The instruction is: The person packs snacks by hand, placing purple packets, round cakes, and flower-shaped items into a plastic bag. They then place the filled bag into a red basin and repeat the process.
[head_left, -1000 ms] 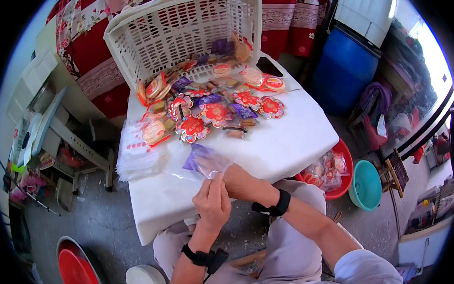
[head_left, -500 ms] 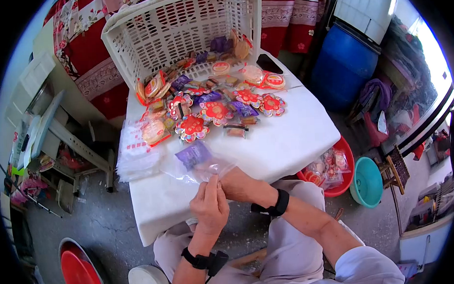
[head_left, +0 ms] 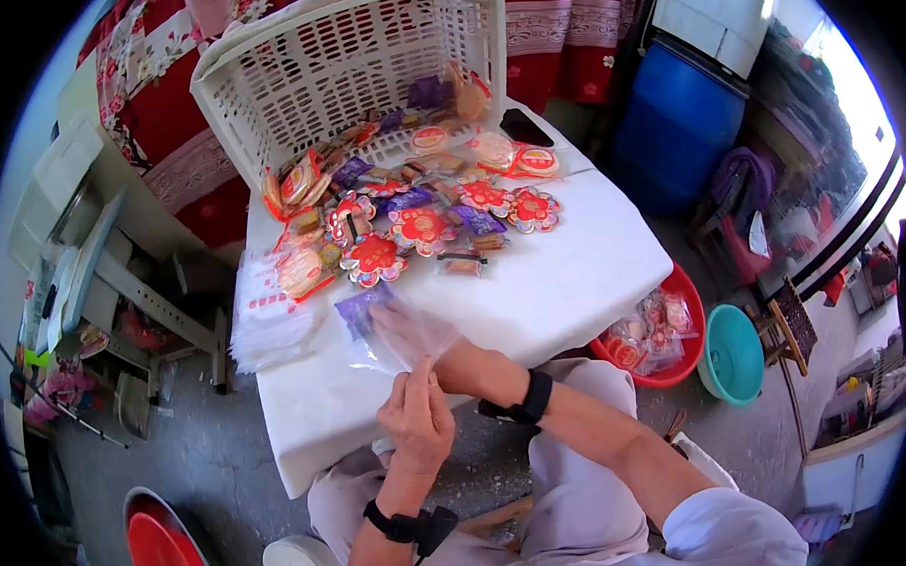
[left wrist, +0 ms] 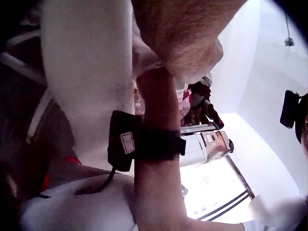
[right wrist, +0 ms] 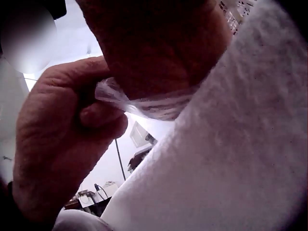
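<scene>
My left hand (head_left: pixel 416 424) pinches the near edge of a clear plastic bag (head_left: pixel 376 361) over the table's front edge. Pushed into that bag, my right hand (head_left: pixel 461 368) reaches left with its fingers extended against a purple packet (head_left: pixel 352 311) at the far end. In the right wrist view, the bag's rim (right wrist: pixel 159 107) wraps around the right hand, and the left thumb and fingers (right wrist: pixel 98 115) hold its gathered edge. Beyond the bag lie red flower-shaped packs (head_left: pixel 374 256), round wafer packs (head_left: pixel 303 271) and small wrapped snacks (head_left: pixel 462 264).
A white slotted basket (head_left: pixel 212 87) lies tipped at the back, snacks spilling from it. Flat printed bags (head_left: pixel 265 334) are stacked on the white-covered table (head_left: pixel 572 269) at left. A phone (head_left: pixel 525 128) lies far right. On the floor stand a red basin (head_left: pixel 688 370) of filled bags and a teal basin (head_left: pixel 732 353).
The right fingers have reached farther into the bag, and the purple packet has shifted left toward the stacked bags. The left hand keeps its pinch on the bag's edge.
</scene>
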`<state>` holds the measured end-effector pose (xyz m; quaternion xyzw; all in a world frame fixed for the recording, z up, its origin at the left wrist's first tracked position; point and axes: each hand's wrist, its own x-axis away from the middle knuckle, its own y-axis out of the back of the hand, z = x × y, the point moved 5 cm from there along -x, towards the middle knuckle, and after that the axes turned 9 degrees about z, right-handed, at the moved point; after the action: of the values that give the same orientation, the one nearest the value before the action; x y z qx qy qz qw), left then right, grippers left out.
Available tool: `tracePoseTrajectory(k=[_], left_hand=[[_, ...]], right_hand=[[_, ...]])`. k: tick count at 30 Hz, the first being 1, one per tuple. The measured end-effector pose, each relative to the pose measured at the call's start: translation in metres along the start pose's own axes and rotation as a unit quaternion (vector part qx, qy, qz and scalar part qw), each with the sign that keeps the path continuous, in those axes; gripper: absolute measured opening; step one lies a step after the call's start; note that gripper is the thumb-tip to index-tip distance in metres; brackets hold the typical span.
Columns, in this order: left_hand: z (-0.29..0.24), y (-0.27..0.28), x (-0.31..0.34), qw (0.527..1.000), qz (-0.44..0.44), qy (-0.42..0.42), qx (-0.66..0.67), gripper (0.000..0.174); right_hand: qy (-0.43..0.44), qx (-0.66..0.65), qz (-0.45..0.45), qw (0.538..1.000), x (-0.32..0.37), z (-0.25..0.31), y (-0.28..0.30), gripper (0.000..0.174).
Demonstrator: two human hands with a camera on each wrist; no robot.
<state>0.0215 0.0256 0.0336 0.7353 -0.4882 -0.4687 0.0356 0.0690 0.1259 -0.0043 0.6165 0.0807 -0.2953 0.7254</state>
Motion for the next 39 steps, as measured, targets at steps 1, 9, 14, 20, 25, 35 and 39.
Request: tracePoseTrajectory(k=[1,9,14,20,25,35,39], left_hand=[[0.003,-0.002,0.000,1.000,-0.004,0.001,-0.012,0.020],[0.020,0.007,-0.002,0.997,-0.032,0.038,-0.053,0.021],[0.018,-0.003,-0.002,0.996,0.022,0.044,-0.080,0.023],[0.011,-0.025,-0.001,0.985,0.102,0.041,-0.136,0.013],[0.014,-0.025,-0.002,0.978,0.123,0.059,-0.159,0.009],[0.018,-0.020,0.002,0.978,0.117,0.062,-0.162,0.006],[0.017,-0.013,-0.001,0.989,0.079,0.056,-0.114,0.005]], right_hand=[[0.011,-0.029,-0.004,1.000,-0.002,-0.004,-0.005,0.059],[-0.041,-0.115,0.200,0.972,0.012,0.018,0.038,0.026],[-0.210,-0.357,0.087,0.906,0.031,-0.021,0.099,0.013],[-0.372,-0.045,-0.122,0.919,0.029,-0.108,0.121,0.034],[-0.429,0.081,-0.074,0.896,0.015,-0.123,0.112,0.049],[-0.429,0.145,-0.068,0.889,0.027,-0.149,0.112,0.030],[-0.402,0.166,-0.161,0.886,0.042,-0.146,0.135,0.018]])
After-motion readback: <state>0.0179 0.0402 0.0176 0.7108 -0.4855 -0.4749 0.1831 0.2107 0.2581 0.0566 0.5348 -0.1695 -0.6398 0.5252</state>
